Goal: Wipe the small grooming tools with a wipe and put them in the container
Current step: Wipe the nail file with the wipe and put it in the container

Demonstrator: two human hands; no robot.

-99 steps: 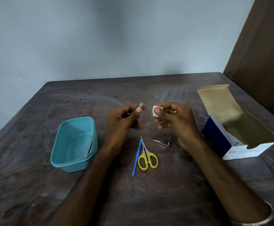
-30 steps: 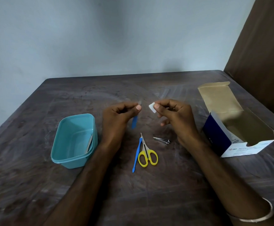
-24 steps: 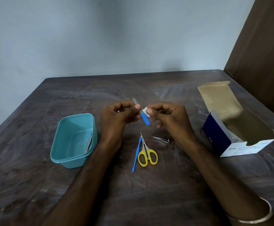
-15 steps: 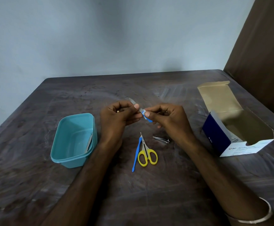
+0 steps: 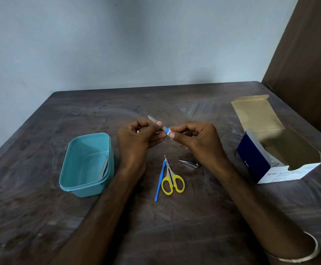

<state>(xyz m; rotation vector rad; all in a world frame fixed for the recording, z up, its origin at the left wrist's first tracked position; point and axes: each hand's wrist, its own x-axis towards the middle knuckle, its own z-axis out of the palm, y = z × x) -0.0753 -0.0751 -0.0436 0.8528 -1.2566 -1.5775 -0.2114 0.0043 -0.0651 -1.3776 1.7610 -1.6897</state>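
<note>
- The nail file, a thin metal blade with a blue handle end, is held up over the table, behind the scissors and to the right of the container.
- The left hand has its grip pinched on the metal blade, whose bare tip pokes out behind the fingers.
- The right hand has its grip pinched round the blue handle end; a sliver of white wipe shows under the thumb, though most of it is hidden.
- To do this step well, I judge the left hand should keep the blade steady while the right draws the wipe along the handle, turning the file so both faces are cleaned, and then swap ends for the part now covered by the left fingers.
- The container, a teal tub, already holds one slim metal tool leaning against its right wall; the file belongs there once it is wiped.
- Just in front of the hands lie the scissors with yellow loops, a blue stick tool touching their left side, and a nail clipper just to their right, all not yet in the container.
- An open cardboard box stands well to the right of the scissors.
</note>
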